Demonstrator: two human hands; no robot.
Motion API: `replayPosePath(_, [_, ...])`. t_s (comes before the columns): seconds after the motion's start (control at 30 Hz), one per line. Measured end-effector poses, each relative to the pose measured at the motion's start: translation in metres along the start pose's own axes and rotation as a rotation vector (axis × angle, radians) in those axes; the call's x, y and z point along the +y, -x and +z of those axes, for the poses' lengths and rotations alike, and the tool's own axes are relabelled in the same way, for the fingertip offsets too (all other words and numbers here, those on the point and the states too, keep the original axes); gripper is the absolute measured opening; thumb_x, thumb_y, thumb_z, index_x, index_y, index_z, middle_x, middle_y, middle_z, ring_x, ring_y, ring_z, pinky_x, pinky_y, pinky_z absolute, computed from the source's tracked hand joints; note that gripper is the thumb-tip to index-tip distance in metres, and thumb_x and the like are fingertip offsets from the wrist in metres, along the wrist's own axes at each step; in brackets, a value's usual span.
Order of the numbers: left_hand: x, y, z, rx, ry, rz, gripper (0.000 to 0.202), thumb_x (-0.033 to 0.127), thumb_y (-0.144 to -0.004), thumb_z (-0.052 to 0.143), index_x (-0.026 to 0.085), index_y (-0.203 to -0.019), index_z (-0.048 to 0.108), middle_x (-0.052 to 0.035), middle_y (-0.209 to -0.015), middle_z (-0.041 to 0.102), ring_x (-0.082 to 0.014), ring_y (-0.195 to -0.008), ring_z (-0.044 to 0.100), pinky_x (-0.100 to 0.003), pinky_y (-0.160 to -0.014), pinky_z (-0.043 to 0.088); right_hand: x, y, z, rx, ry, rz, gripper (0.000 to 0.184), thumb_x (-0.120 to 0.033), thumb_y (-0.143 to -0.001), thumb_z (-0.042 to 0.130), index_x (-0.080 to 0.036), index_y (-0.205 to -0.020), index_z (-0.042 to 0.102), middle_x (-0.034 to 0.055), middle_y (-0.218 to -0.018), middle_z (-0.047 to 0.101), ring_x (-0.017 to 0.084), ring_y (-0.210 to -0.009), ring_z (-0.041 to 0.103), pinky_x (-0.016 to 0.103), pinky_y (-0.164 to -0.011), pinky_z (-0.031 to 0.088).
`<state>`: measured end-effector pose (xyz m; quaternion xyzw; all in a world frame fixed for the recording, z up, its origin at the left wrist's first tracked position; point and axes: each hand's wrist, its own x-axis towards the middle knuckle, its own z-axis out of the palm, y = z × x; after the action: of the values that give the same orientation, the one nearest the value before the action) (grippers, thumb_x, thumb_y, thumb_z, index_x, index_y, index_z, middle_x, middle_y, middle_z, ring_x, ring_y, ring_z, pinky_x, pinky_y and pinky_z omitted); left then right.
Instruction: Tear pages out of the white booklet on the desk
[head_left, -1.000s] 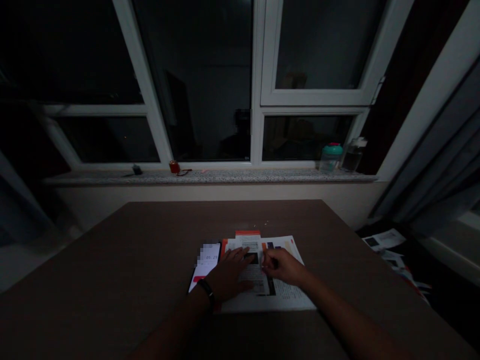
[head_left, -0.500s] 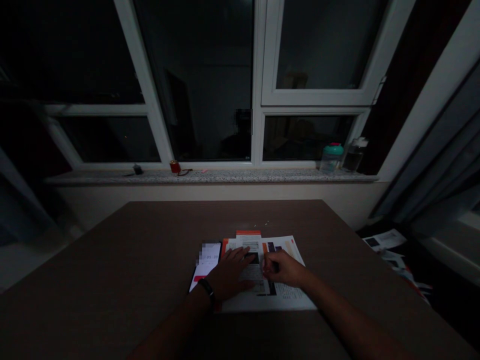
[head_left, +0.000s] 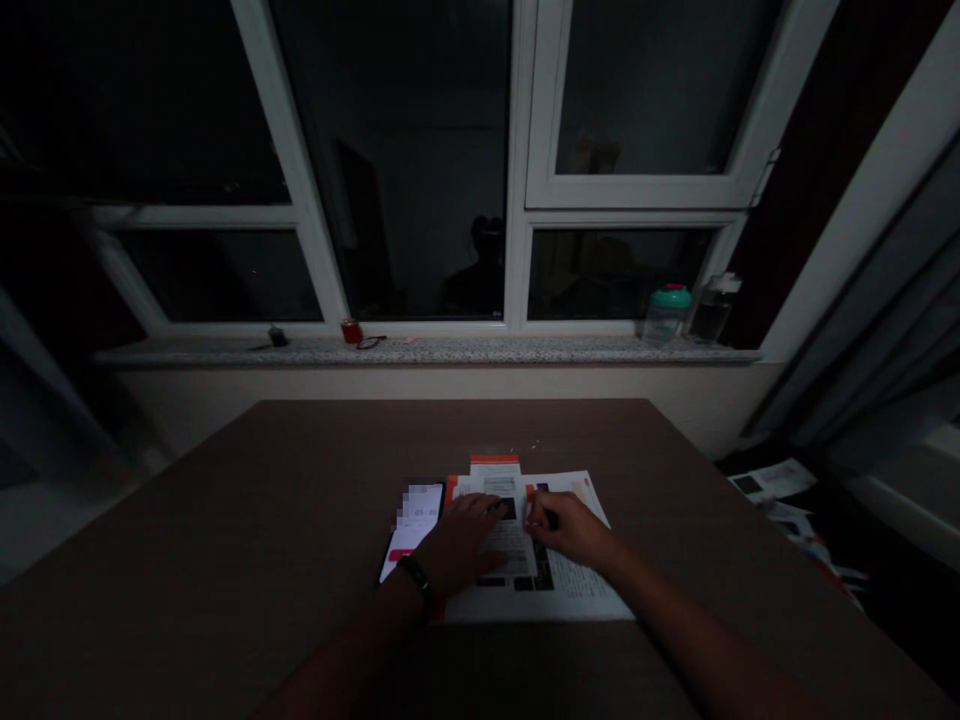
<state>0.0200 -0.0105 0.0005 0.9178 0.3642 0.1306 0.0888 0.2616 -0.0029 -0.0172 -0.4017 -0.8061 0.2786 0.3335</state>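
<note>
Printed sheets (head_left: 589, 600) with orange edges lie on the table in front of me. A narrower printed slip (head_left: 495, 466) with an orange top band lies over them and sticks out past their far edge. My left hand (head_left: 465, 540), wearing a black wristband, rests flat on the slip with its fingers apart. My right hand (head_left: 566, 525) is closed in a pinch at the slip's right edge; what its fingers hold is too dark and small to make out. Left of the sheets is a phone (head_left: 420, 512) with a lit screen, partly behind my left wrist.
The brown table (head_left: 247, 520) reaches to the wall below the window. Small white scraps (head_left: 535, 444) lie beyond the sheets. On the sill (head_left: 465, 350) stand a teal-lidded bottle (head_left: 666, 315), a clear bottle (head_left: 712, 308) and a small red object (head_left: 351, 331). Papers (head_left: 780, 480) lie at the lower right.
The narrow slip has shifted slightly away from me over the sheets. My right hand has moved slightly toward the far edge, still pinched. My left hand stays flat on the slip.
</note>
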Motion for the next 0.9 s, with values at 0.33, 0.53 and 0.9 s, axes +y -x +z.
replayPosePath(0.33, [-0.014,0.002,-0.01,-0.136,0.049,0.058,0.073,0.044,-0.078,0.072,0.028,-0.141,0.04,-0.0097,-0.15,0.033,-0.0334,-0.135,0.033,-0.053,-0.11,0.026,0.0,0.007,-0.001,-0.099,-0.05,0.023,0.013,-0.013,-0.07,0.067,-0.018,-0.07,0.055,-0.0042,-0.066,0.058,0.01,-0.056,0.051,0.018,-0.051,0.036])
replayPosePath(0.53, [-0.017,0.003,-0.008,-0.165,0.061,0.05,0.076,0.046,-0.078,0.073,0.03,-0.143,0.037,-0.0086,-0.153,0.028,-0.0332,-0.138,0.028,-0.055,-0.111,0.022,0.003,0.001,-0.002,0.031,-0.014,0.089,0.013,-0.016,-0.074,0.065,-0.019,-0.07,0.053,-0.0049,-0.062,0.054,0.01,-0.053,0.048,0.019,-0.051,0.034])
replayPosePath(0.9, [-0.025,0.003,-0.011,-0.192,0.097,0.064,0.078,0.035,-0.075,0.076,0.029,-0.143,0.038,-0.0082,-0.153,0.027,-0.0328,-0.139,0.027,-0.052,-0.111,0.025,-0.004,0.011,-0.004,-0.201,-0.098,0.045,0.016,-0.011,-0.066,0.069,-0.018,-0.069,0.055,-0.0059,-0.061,0.055,0.009,-0.053,0.05,0.017,-0.048,0.035])
